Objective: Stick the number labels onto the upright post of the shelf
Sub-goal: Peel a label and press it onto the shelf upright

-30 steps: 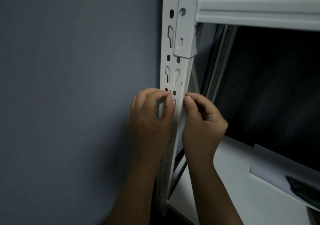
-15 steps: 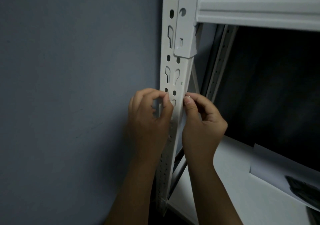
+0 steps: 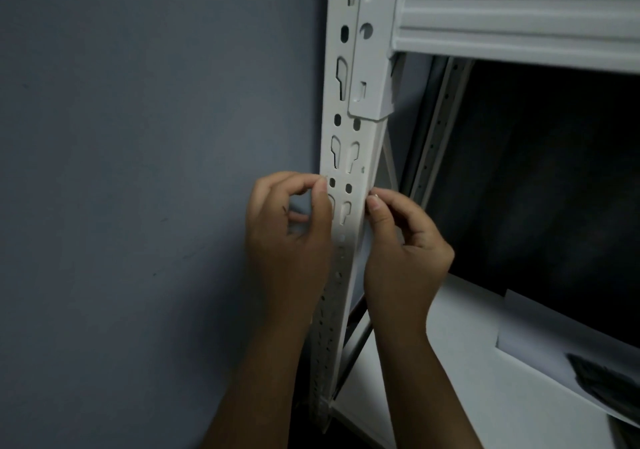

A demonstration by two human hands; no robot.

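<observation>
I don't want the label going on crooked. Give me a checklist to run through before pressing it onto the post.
1. Both hands at the upright post: ok, left hand and right hand flank it.
2. Label visible and held: cannot tell, the fingers hide it.
3. Label straight: cannot tell.
4. Post face between the hands free of other stickers: ok.
5. Number on the label readable: cannot tell.

Storage room or stockroom: white boltless metal shelving point(image 3: 349, 157) against bare grey wall point(image 3: 138, 171), dim light.
</observation>
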